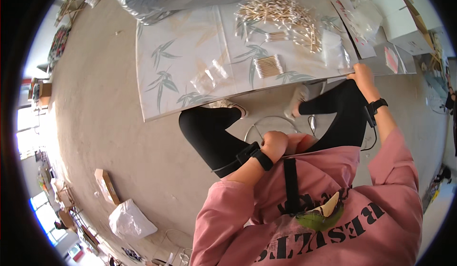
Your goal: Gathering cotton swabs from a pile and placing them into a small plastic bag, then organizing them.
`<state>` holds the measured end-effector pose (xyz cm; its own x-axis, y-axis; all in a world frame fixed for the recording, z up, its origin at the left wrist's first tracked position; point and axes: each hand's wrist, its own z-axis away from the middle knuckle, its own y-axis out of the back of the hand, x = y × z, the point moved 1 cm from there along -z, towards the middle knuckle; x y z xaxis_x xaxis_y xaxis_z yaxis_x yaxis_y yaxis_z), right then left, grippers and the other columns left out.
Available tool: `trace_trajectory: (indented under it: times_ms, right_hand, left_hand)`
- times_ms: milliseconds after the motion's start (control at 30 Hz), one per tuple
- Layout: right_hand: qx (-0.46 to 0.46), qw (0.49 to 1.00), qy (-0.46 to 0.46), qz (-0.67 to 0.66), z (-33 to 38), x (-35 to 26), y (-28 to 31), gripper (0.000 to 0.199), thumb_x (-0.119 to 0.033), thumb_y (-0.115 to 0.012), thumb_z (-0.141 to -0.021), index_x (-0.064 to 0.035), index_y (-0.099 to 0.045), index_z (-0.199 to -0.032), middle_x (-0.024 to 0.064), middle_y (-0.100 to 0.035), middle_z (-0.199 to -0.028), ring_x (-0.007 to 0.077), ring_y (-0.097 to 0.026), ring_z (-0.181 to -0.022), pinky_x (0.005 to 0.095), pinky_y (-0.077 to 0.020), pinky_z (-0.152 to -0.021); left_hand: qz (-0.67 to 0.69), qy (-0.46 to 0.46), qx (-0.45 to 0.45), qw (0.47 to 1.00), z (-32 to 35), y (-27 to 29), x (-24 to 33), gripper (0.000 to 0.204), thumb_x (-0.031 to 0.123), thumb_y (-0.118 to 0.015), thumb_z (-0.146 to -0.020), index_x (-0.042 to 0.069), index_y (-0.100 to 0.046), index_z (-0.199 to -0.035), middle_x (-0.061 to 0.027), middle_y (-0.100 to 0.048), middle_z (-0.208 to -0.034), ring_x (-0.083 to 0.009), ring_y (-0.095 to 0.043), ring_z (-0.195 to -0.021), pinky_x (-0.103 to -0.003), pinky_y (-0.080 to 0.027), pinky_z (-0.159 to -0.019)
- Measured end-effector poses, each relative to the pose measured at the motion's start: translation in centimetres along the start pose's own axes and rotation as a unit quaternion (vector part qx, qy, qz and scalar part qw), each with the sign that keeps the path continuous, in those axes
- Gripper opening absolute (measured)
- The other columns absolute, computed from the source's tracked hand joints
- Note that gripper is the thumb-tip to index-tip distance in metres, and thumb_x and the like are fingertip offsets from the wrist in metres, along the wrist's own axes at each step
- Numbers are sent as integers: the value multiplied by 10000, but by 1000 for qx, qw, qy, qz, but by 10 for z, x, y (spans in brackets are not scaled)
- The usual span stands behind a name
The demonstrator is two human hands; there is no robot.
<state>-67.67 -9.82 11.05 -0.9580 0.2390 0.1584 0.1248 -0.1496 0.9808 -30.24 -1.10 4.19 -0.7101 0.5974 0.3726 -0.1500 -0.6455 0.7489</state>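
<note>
Currently, a person in a pink shirt (328, 170) sits at a table spread with a leaf-printed cloth (190, 40). The left hand (275, 144) rests over the lap, its fingers curled inward; I cannot tell whether they grasp anything. The right hand (363, 78) touches the table's near edge, toward the right, fingers bent; whether they grip it, I cannot tell.

Cotton swabs (281, 11) lie in a loose heap on the far part of the cloth, right of centre. Nearer sits a neat flat row of swabs (269, 67), with a smaller row (277, 36) between it and the heap. Clear plastic bags (335, 51) lie near the right hand, just beyond it; clear packets (209, 77) lie left of the neat row. A large translucent sack (181, 1) fills the far left, and a white carton (390, 16) stands far right.
</note>
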Motion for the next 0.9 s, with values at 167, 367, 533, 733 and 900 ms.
trace_trajectory:
  times_ms: [167, 367, 533, 733, 900]
  right_hand:
    - [8, 1000, -3, 2, 3, -5, 0, 298, -257, -801, -699, -19, -663, -814, 200, -684, -885, 383, -672, -845, 474, -530, -706]
    - [-70, 979, 145, -127, 69, -137, 35, 336, -352, -757, -766, -46, -666, -870, 149, -650, -851, 348, -658, -748, 447, -517, -599]
    - [-439, 830, 306, -156, 122, -160, -53, 518, -506, -761, -765, -26, -676, -939, 190, -689, -920, 374, -680, -864, 475, -534, -736]
    - [-667, 648, 353, -103, 96, -188, -89, 693, -647, -736, -715, 20, -705, -899, 206, -711, -863, 369, -690, -832, 455, -533, -716]
    - [-737, 558, 367, -99, 101, -214, -90, 733, -684, -719, -697, 24, -714, -886, 189, -709, -824, 353, -681, -749, 436, -522, -642]
  left_hand:
    - [24, -31, 23, 999, -1, -1, -13, 139, 123, -612, -821, 61, -723, -877, -159, -727, -895, -318, -719, -856, -412, -572, -711]
    - [97, 26, -50, 994, -1, -16, -30, 173, 142, -616, -836, 25, -662, -955, -186, -714, -941, -357, -701, -877, -430, -557, -763]
    - [167, 40, -138, 975, -3, -5, -21, 270, 203, -512, -932, 1, -600, -1088, -216, -716, -1008, -366, -716, -912, -476, -574, -749]
    - [296, 40, -257, 919, -9, 1, -40, 328, 216, -507, -937, -36, -560, -1139, -256, -684, -1083, -405, -683, -990, -479, -551, -824]
    - [356, 62, -356, 862, 7, -16, -50, 458, 286, -542, -914, -52, -547, -1223, -266, -644, -1194, -398, -641, -1107, -464, -520, -910]
